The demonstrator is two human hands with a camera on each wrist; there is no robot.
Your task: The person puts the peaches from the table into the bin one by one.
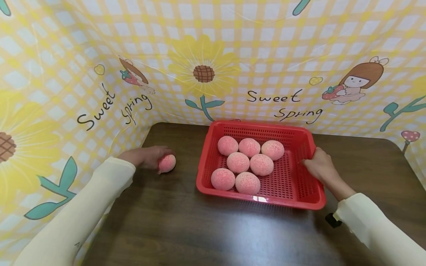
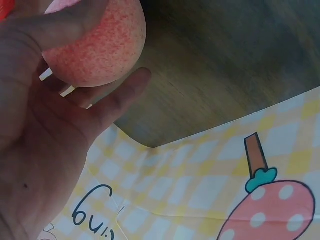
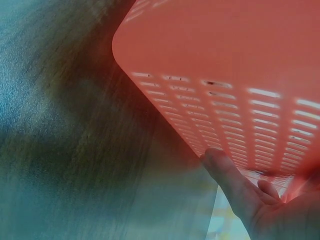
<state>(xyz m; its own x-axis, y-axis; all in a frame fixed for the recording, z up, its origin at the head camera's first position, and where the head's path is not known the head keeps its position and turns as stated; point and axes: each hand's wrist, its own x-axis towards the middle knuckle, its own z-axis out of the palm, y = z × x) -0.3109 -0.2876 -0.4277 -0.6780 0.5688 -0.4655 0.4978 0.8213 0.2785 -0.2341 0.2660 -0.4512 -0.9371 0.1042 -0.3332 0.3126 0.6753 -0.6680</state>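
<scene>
My left hand (image 1: 152,156) holds a round pink peach (image 1: 167,163), pale and speckled with red, over the left part of the table. In the left wrist view the thumb lies across the peach (image 2: 107,52) and the fingers curve behind and below it. At the right end of a red plastic basket (image 1: 261,125), my right hand (image 1: 320,165) grips the rim, with the thumb on the inner side. Several similar peaches (image 1: 237,162) lie in loose rows in the basket's left and middle part. The right wrist view shows the basket's slotted wall (image 3: 220,45) close up.
A dark brown wooden table (image 1: 186,229) lies under everything. Behind it and on the left hangs a yellow checked cloth (image 1: 266,66) with sunflowers and lettering. A small black object (image 1: 332,220) shows beside the right sleeve (image 1: 369,221).
</scene>
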